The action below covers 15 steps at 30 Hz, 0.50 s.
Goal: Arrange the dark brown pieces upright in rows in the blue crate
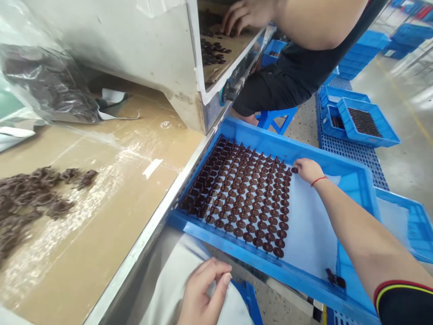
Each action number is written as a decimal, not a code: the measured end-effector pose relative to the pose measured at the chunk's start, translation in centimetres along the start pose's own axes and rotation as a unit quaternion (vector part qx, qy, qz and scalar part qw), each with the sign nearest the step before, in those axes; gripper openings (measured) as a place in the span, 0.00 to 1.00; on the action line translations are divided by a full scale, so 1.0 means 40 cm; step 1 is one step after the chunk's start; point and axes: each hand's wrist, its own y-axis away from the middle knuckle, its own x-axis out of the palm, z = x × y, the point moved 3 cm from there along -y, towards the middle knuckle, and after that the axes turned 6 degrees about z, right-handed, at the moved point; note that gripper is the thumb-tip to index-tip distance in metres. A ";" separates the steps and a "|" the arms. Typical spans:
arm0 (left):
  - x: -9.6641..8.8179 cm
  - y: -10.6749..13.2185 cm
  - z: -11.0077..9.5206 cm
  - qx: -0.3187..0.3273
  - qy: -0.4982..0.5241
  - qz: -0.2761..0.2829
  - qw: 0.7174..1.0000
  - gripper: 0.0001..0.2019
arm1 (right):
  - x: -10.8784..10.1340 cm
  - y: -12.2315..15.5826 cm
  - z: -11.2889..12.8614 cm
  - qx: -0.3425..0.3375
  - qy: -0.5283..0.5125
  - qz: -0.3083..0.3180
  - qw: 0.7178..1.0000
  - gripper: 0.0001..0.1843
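Blue plastic tray point(287, 151) sits just beside the steel edge point(149, 225) of the bench, its long axis running away from the person, with a pale liner point(307, 225) on its floor. Dark brown parts point(240, 194), each a round disc with a short stem, stand in a tight grid on the liner, filling the half nearest the bench. Their rows run parallel to the tray's sides, and the stems point up off the liner; any finer lean can't be told from this angle. Right hand point(307, 170), red string bracelet point(319, 180) at the wrist, is at the far rim, its fingertips pinched on a single part point(295, 170) at the end of a row. Left hand point(203, 293) is below the tray's near rim, over a white apron point(169, 266), thumb and fingers bunched together; whether anything lies between them can't be told. One loose part point(335, 278) lies in the tray's near right corner, well apart from the grid. On the cardboard sheet point(111, 225) to the left lies a heap of the same parts point(30, 203). Across the bench, a co-worker's hand point(245, 16) rests among more parts.
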 end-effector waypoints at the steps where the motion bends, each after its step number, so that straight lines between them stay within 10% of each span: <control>1: 0.000 0.000 0.001 0.000 0.000 0.001 1.000 0.05 | 0.002 -0.004 0.002 -0.001 0.003 0.000 1.000 0.10; 15: 0.001 0.001 0.001 -0.005 -0.006 -0.005 1.000 0.05 | 0.022 -0.006 0.019 0.048 -0.017 -0.065 0.997 0.12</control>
